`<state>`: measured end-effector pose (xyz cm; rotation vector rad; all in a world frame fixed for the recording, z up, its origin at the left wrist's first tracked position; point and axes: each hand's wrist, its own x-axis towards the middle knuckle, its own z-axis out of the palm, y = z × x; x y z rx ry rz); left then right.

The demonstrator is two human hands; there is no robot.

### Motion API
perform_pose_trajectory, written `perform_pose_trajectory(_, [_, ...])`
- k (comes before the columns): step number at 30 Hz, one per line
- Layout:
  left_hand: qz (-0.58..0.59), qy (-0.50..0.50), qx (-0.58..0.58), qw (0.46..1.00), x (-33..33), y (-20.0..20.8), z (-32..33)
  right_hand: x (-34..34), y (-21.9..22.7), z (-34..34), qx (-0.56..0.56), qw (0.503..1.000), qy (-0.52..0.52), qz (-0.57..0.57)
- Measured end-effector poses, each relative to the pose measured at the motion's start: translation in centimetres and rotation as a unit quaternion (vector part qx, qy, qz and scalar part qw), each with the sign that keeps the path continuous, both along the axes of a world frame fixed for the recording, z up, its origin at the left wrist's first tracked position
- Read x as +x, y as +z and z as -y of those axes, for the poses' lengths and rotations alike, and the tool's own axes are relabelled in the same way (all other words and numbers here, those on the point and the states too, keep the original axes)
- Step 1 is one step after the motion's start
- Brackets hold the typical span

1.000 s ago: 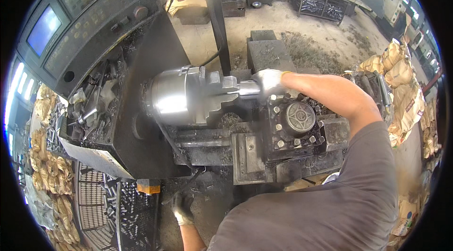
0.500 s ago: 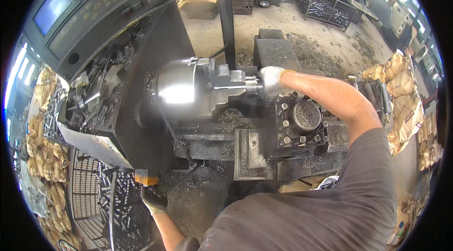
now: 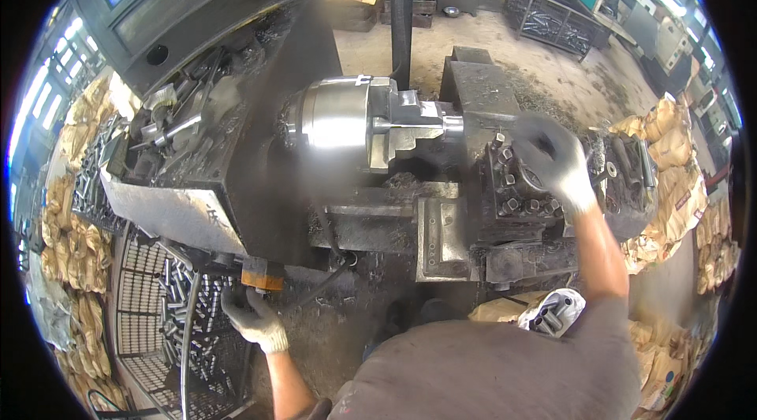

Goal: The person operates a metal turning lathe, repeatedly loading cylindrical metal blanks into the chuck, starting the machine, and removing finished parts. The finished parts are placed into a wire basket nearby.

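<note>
A lathe chuck [image 3: 337, 116] with stepped jaws [image 3: 406, 122] grips a short shiny metal tube [image 3: 453, 126] that sticks out to the right. My right hand [image 3: 556, 160], in a white glove with dark fingers, is over the square tool post [image 3: 505, 183], partly covering its round top. Motion smears its fingers, so what they hold, if anything, cannot be seen. My left hand [image 3: 254, 321], gloved too, is low on the left, just under an orange block [image 3: 262, 276] below the machine housing. Its fingers are apart, and nothing shows in them.
A crate of cut metal tubes [image 3: 177, 341] stands at lower left. The chip-covered housing ledge [image 3: 181, 128] lies above it. At right are brown paper sacks [image 3: 670, 152]; a white bag of tubes [image 3: 556, 311] lies near my body. A wire bin [image 3: 556, 18] is farther back.
My right hand has left the tube at the chuck and moved right and nearer, over the tool post. My left hand has spread its fingers beneath the orange block. The view has shifted slightly.
</note>
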<state>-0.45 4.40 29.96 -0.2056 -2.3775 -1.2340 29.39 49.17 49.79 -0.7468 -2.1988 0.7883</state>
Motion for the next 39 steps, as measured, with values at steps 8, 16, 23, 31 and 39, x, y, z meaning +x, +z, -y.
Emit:
perform_pose_trajectory(8, [-0.451,-0.244,-0.117,0.851,-8.5,20.4,-23.5,8.0,-6.5,11.6,-0.116,0.992,0.041,-0.039])
perform_pose_trajectory(16, [-0.152,-0.165,-0.360,0.906,-19.2,27.1,-36.6,11.3,-11.8,12.3,-0.260,0.961,0.076,0.061])
perform_pose_trajectory(23, [-0.273,-0.363,-0.117,0.883,-0.6,16.0,-26.4,7.5,-15.6,13.5,-0.321,0.934,0.134,0.084])
perform_pose_trajectory(31, [0.463,0.104,-0.098,0.875,23.7,-11.5,17.4,-4.1,-21.5,25.4,-0.287,0.830,0.424,0.219])
perform_pose_trajectory(39, [0.066,0.845,0.412,0.336,83.6,-27.2,45.1,-8.2,-23.2,54.3,-0.123,0.597,0.697,0.379])
